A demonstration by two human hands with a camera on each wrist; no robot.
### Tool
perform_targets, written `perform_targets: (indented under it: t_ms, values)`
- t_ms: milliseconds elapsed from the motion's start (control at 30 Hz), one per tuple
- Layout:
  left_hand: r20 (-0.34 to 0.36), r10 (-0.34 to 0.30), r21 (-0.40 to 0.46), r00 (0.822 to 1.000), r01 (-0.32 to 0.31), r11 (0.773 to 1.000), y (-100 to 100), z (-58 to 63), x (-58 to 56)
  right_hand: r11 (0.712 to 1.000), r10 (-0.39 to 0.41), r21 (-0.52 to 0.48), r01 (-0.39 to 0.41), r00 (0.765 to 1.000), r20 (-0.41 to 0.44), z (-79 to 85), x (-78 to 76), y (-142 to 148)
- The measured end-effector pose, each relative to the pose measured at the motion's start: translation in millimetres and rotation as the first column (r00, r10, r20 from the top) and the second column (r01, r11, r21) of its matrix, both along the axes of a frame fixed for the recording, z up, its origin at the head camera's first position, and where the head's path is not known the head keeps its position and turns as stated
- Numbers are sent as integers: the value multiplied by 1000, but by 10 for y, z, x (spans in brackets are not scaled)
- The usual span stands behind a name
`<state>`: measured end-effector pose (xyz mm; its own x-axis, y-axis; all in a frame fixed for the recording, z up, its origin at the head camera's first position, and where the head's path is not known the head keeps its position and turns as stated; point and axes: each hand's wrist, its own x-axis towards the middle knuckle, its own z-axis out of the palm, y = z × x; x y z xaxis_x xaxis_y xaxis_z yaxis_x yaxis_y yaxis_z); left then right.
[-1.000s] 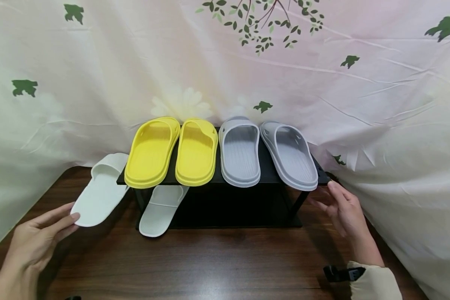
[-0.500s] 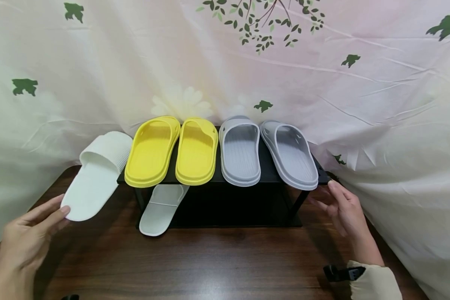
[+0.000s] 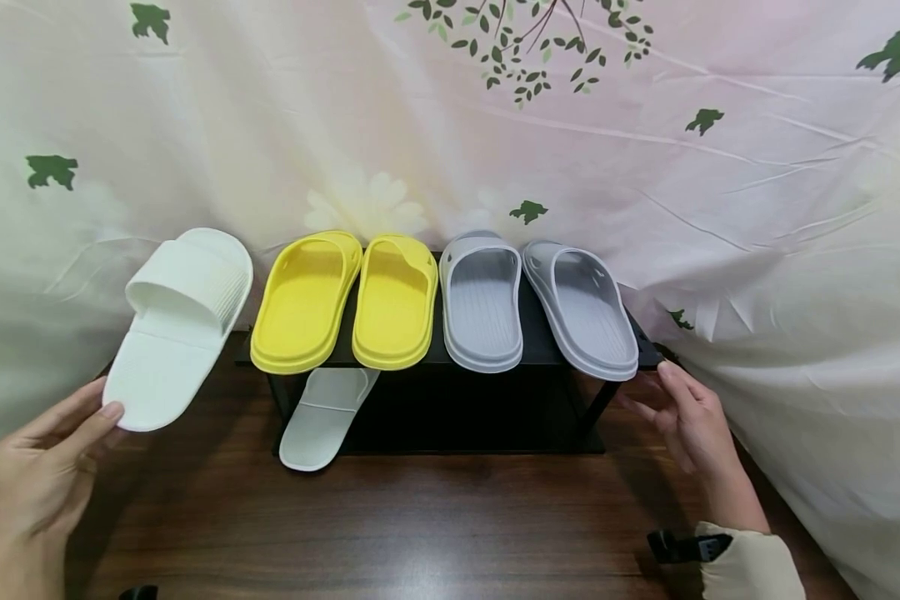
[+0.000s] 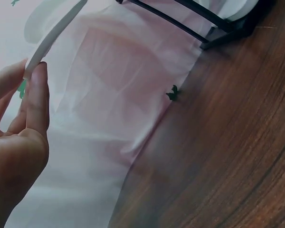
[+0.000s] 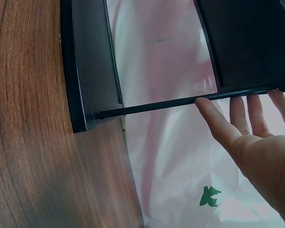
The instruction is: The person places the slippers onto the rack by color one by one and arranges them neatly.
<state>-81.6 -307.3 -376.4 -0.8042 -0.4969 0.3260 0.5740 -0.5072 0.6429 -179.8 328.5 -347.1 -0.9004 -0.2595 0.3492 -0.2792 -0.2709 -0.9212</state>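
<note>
At the left of the head view, my left hand (image 3: 37,475) pinches a white slide slipper (image 3: 165,358) by its heel end, thumb on top. The slipper is raised and tilted, its toe pointing away beside the rack. In the left wrist view the same slipper (image 4: 54,38) shows edge-on between thumb and fingers. A black two-tier shoe rack (image 3: 465,417) stands in the middle. My right hand (image 3: 693,425) is at its right end; in the right wrist view its fingertips touch a thin black rod (image 5: 156,105) of the rack. Another white slipper (image 3: 318,425) lies on the lower shelf, heel jutting out.
A yellow pair, one left (image 3: 300,308) and one right slipper (image 3: 393,312), sits on the top shelf. Beside it are two grey slippers, one straight (image 3: 482,312) and one angled (image 3: 585,312). A printed cloth (image 3: 450,150) hangs behind the dark wooden surface (image 3: 420,525).
My left hand has moved left and lifted the white slipper up and away from the rack's left end. The right hand and the other slippers have stayed in place.
</note>
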Motion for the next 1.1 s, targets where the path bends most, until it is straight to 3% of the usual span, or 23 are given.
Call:
perform_targets:
  t_ms: [200, 333, 467, 633, 1100]
  values:
    - [-97, 6, 3, 995, -6, 1000, 79, 79, 14, 1000, 1, -2, -1, 1000, -3, -6, -2, 6]
    - [-159, 1, -38, 987, -8, 999, 139, 153, 25, 1000, -6, 3, 6, 1000, -3, -1, 0, 6]
    - [-222, -56, -75, 973, 40, 996, 183, 216, 31, 1000, -12, 13, 12, 1000, -1, 5, 2, 4]
    - [-281, -177, -58, 943, 168, 984, 231, 252, 22, 1000, -18, 17, 18, 1000, 8, 7, 9, 3]
    - [-284, -249, -148, 926, 215, 965, 367, 303, -4, 997, -50, 61, 49, 999, 13, -1, 7, 7]
